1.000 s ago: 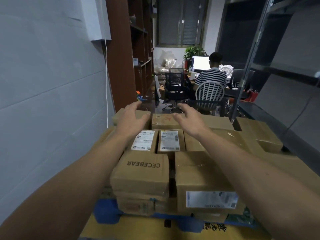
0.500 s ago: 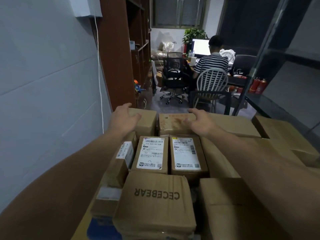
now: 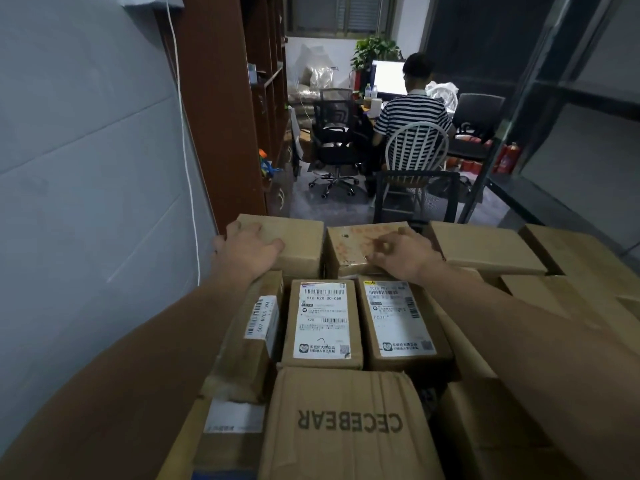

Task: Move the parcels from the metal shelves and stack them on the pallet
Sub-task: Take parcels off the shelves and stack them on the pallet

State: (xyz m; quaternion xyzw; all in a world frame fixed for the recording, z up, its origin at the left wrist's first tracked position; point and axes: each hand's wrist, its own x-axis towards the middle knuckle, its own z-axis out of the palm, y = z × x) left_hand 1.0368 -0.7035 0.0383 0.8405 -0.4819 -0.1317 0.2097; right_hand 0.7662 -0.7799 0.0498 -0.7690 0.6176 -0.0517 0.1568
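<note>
**Well along: a crowded stack, and both hands on the back row**

Most of the visible work looks done. Cardboard parcels sit packed side by side from your wrists forward. Nearest you is the CECEBEAR box (image 3: 346, 420), then two labelled parcels (image 3: 322, 320) just behind your fingertips, then the far row your hands rest on. A sliver of blue at the bottom edge is probably the pallet (image 3: 221, 475), so the parcels are on it rather than on the shelves.

Your left hand (image 3: 247, 252) lies on the plain box (image 3: 298, 240) at the far left corner of the stack. Its fingers (image 3: 239, 230) are spread flat across the lid and the thumb points toward the neighbouring box. Your right hand (image 3: 405, 258) rests on the red-marked box (image 3: 353, 247). Its fingers (image 3: 381, 252) are loosely bent on the top, and I cannot tell whether they hook an edge or only press. The two boxes touch in the gap between your hands, which suggests you are squaring up that row.

More brown boxes (image 3: 481, 247) run on past your right fingers. Beyond them stand the metal shelves (image 3: 519, 98). Only their frame and a dark edge are in view, so what is left to fetch cannot be judged from here.
</note>
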